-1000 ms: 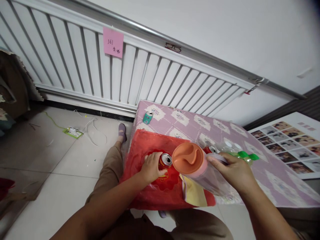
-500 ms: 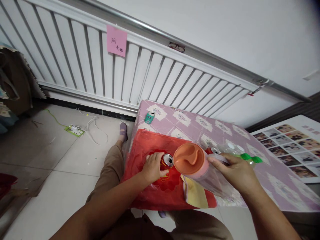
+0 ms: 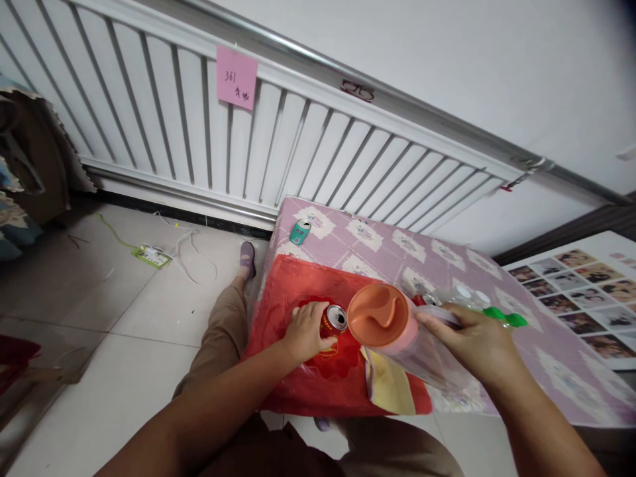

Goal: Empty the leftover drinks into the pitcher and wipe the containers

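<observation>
My left hand (image 3: 305, 331) grips a red drink can (image 3: 334, 320) that stands on a red plastic bag (image 3: 288, 291) spread over the near left corner of a low table. Its silver top with the pull tab faces up. My right hand (image 3: 477, 344) holds a clear plastic pitcher with an orange-pink lid (image 3: 380, 317), tilted so the lid faces me, right beside the can. Behind that hand lie clear plastic bottles with green caps (image 3: 501, 318).
The table wears a pink patterned cloth (image 3: 427, 255). A small teal can (image 3: 299, 232) stands near its far left corner. A white slatted radiator cover (image 3: 199, 126) with a pink note (image 3: 236, 77) runs along the wall. A power strip (image 3: 152, 254) lies on the tiled floor. A photo sheet (image 3: 591, 291) sits at right.
Both hands keep their hold and barely shift; the view has drifted slightly, so everything sits a little lower and to the right in the picture.
</observation>
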`<state>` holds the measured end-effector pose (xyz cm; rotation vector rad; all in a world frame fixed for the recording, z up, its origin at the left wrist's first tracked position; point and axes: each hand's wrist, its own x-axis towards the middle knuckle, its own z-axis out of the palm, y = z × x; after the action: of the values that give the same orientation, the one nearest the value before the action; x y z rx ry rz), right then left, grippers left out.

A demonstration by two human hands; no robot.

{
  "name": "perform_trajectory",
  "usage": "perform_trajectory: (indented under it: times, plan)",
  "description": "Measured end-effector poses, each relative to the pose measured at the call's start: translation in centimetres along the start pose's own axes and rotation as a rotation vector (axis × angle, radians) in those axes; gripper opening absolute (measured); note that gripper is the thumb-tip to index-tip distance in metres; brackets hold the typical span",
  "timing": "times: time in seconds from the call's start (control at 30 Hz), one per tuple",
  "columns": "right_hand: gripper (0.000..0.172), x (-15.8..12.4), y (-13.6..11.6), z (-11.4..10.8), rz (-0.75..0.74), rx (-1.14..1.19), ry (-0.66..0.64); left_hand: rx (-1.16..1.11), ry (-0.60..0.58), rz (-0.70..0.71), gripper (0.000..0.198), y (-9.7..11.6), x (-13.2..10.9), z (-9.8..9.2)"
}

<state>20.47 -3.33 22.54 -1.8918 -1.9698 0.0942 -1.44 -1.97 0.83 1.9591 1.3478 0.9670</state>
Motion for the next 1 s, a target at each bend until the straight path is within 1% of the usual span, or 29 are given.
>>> perform_trajectory:
  times: [0.1,0.27,0.47,0.8,1.0]
  plan:
    - [0.050,-0.03,0.06,0.03,0.008,0.000,0.004,-0.004,0.002,0.004,0.079,-0.08,-0.02,0.09]
    - [0.043,0.05,-0.14,0.01,0.024,0.009,-0.006,0.004,0.003,0.001,0.079,-0.19,0.01,0.24]
    - [0.042,0.27,-0.50,0.17,0.048,0.017,0.001,0.006,0.009,0.008,0.079,-0.05,0.01,0.06]
    - [0.045,0.19,-0.43,0.11,0.074,-0.006,-0.021,0.000,-0.001,0.005,0.078,-0.17,-0.02,0.09]
    - [0.047,0.40,-0.68,0.27,0.104,0.001,0.005,-0.006,0.006,0.008,0.078,-0.33,0.01,0.29]
